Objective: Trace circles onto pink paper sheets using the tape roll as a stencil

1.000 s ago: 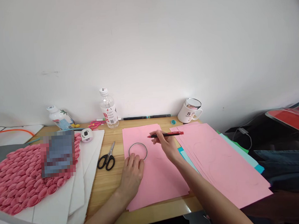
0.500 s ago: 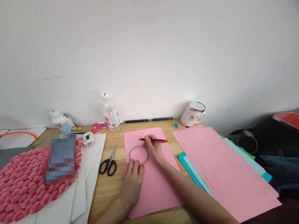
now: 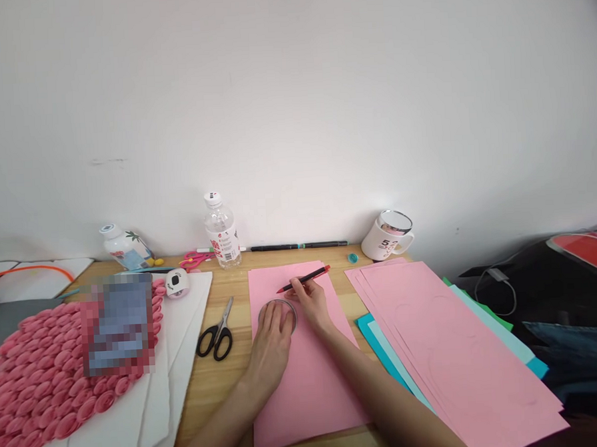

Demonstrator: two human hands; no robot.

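Note:
A thin silvery ring (image 3: 293, 308) lies flat on the pink paper sheets (image 3: 307, 396) in front of me. My left hand (image 3: 271, 348) is over it, bent fingers reaching across its opening and the thumb by its right rim, holding it against the paper. In my right hand (image 3: 310, 303), a red-and-black pen (image 3: 311, 275) is pinched between thumb and fingers. Its tip points left, just beyond the ring's far edge; I cannot tell whether it touches the paper. Black-handled scissors (image 3: 218, 338) lie on the wooden table left of the sheets.
Pink rolled paper flowers (image 3: 51, 376) and white boards (image 3: 153, 418) cover the left side. A plastic bottle (image 3: 224, 237), markers (image 3: 300, 246) and a mug (image 3: 386, 235) stand or lie along the wall. More pink sheets (image 3: 465, 348) overlap blue ones at right.
My left hand has moved forward from the ring's near edge to lie across it. The pen has swung in my right hand, its back end rising and its tip coming nearer the ring.

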